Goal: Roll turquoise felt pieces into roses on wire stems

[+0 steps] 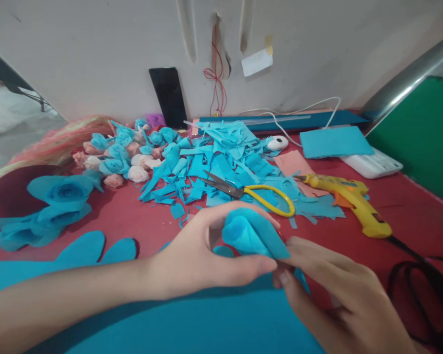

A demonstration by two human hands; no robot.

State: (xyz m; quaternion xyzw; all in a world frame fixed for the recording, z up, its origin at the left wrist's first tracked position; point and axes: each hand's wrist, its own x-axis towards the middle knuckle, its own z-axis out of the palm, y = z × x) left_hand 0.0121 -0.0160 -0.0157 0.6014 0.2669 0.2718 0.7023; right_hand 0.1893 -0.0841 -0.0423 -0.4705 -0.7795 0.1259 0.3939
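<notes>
A curled blue paper flower (249,233) is held between both hands near the middle. My left hand (214,250) wraps round its left side, the thumb along its lower edge. At its lower right end, my right hand (339,290) pinches the flower's base with thumb and fingers. Beyond them lie yellow-handled scissors (258,194) on a heap of blue paper scraps (225,157). A yellow glue gun (349,196) rests to the right. Cut blue petals (84,246) lie to the left, and a large blue sheet (206,319) spreads under the hands.
Large blue flowers (59,206) stand at the left, with small blue and pink roses (121,155) behind. A black phone (169,96) leans on the wall. A blue paper stack (335,141) sits over a white device (376,163). A black cord (409,280) curls at the right.
</notes>
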